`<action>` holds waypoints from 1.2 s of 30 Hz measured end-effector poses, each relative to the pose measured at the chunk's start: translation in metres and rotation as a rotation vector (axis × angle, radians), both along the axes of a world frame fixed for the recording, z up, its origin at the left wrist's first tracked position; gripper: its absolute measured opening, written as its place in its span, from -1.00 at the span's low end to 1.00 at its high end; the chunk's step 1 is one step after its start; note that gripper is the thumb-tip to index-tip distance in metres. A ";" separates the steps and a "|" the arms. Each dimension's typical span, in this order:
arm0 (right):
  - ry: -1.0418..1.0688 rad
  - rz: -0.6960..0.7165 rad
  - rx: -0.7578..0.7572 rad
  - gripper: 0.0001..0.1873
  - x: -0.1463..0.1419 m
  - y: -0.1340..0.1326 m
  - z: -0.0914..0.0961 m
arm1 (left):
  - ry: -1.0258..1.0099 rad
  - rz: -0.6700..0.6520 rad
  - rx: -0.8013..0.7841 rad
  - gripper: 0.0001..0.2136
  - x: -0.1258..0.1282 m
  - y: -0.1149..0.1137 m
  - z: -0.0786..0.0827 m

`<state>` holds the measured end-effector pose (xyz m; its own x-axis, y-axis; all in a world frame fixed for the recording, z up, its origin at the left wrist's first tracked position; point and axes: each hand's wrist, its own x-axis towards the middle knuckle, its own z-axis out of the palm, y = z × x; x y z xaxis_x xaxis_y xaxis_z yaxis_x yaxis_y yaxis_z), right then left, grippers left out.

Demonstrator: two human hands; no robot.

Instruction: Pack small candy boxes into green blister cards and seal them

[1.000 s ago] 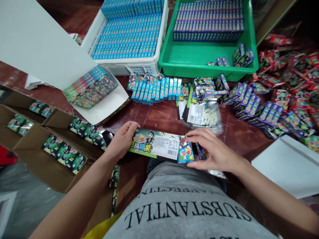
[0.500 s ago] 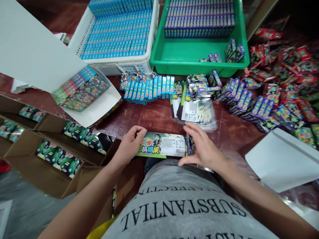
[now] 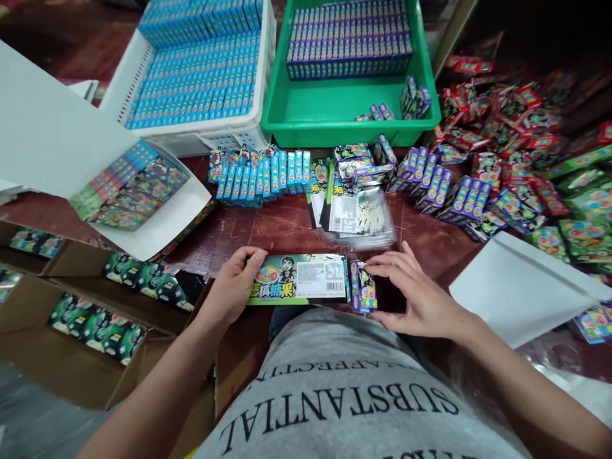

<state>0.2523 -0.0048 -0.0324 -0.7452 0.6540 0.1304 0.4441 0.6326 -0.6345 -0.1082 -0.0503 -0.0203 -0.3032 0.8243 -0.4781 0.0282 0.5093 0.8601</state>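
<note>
A long green printed pack (image 3: 299,279) with a white barcode label lies across my lap edge on the red table. My left hand (image 3: 233,285) grips its left end, fingers curled over it. My right hand (image 3: 415,294) pinches a small purple candy box (image 3: 363,294) that stands at the pack's right end. A stack of clear plastic sleeves with printed cards (image 3: 356,220) lies just beyond the pack.
A white crate (image 3: 201,137) of blue boxes and a green bin (image 3: 335,115) of purple boxes stand at the back. Rows of blue boxes (image 3: 261,178), purple boxes (image 3: 444,188) and red and green boxes (image 3: 526,134) lie loose. Cardboard cartons (image 3: 71,357) sit left, a white sheet (image 3: 516,287) right.
My right hand has drawn back from the pack's right end and now pinches a small purple box there. The view has swung right. My left hand has stayed on the pack.
</note>
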 end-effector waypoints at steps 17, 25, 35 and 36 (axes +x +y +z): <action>0.330 -0.286 -0.069 -0.09 0.001 0.008 0.020 | 0.031 0.045 -0.048 -0.50 0.050 0.039 0.018; 0.212 -0.504 0.201 -0.20 0.064 0.086 0.048 | 0.092 -0.103 -0.054 -0.54 0.061 0.076 0.022; -0.662 -0.267 0.212 -0.13 0.157 0.257 0.059 | 0.168 -0.252 -0.128 -0.51 0.064 0.093 0.018; -0.665 -0.266 0.211 -0.11 0.156 0.255 0.060 | 0.136 -0.225 -0.140 -0.52 0.064 0.094 0.017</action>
